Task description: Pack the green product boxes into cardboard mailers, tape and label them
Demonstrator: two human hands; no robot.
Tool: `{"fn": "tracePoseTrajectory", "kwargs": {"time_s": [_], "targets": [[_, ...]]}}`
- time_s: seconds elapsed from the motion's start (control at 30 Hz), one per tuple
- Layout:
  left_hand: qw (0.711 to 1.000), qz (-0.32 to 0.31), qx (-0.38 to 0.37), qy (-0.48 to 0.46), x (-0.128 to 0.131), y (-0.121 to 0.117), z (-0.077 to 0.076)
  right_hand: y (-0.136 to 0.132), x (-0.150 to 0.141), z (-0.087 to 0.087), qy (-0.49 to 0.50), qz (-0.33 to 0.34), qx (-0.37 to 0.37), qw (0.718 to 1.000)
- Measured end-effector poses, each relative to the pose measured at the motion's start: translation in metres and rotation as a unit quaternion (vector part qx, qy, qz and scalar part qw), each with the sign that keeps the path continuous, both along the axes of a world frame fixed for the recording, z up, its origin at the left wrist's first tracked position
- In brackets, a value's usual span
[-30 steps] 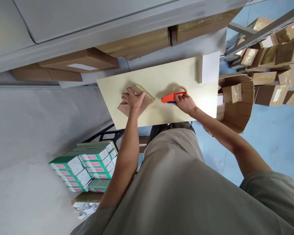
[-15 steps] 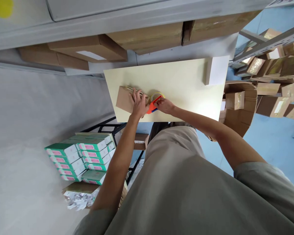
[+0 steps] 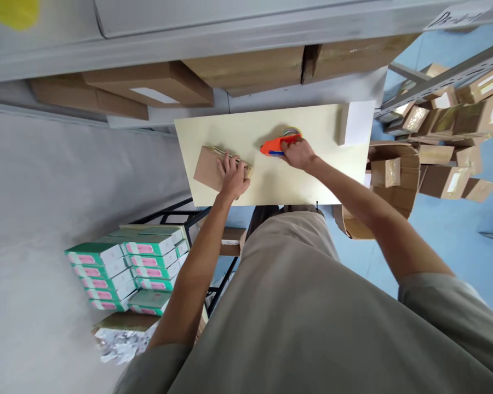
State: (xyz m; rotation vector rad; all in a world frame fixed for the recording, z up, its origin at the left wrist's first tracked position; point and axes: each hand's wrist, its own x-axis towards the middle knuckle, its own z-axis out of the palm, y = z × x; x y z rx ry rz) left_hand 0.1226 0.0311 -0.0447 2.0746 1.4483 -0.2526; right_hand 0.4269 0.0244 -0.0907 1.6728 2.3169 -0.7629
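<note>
On the pale tabletop (image 3: 312, 180) lies a small brown cardboard box (image 3: 207, 169), turned at an angle. My left hand (image 3: 233, 176) holds its right end, fingers over the top and thumb at the near side. A strip of tape shows at that end. To the right, an orange tape dispenser (image 3: 267, 148) with a blue part and a tape roll (image 3: 291, 131) is gripped in my right hand (image 3: 299, 153). The dispenser is apart from the box.
A white box (image 3: 357, 123) stands at the table's right end. Behind it are shelved cartons (image 3: 246, 68). Green-and-white boxes (image 3: 148, 260) are stacked at lower left. An open round-sided carton (image 3: 406, 189) and several parcels (image 3: 456, 172) sit on the right.
My right hand has moved right and away from the box with the tape dispenser. My left hand has stayed on the box, its taped end now showing.
</note>
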Motion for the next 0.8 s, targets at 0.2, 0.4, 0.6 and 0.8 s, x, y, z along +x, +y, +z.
{"fn": "tracePoseTrajectory", "kwargs": {"time_s": [0.2,0.4,0.6,0.8], "targets": [[0.999,-0.025,0.011,0.035,0.002,-0.002,0.005,0.024,-0.091,0.042,0.029,-0.108,-0.074,0.991],[0.999,-0.042,0.001,-0.019,-0.001,-0.007,0.015,0.037,-0.084,0.085,0.010,-0.141,-0.092,0.986],[0.934,0.179,0.098,-0.294,0.000,0.008,0.066,0.013,-0.079,0.172,0.029,-0.243,-0.017,0.969],[0.812,0.173,0.218,-0.513,0.011,0.066,0.160,0.030,-0.109,0.254,0.095,-0.271,0.137,0.948]]}}
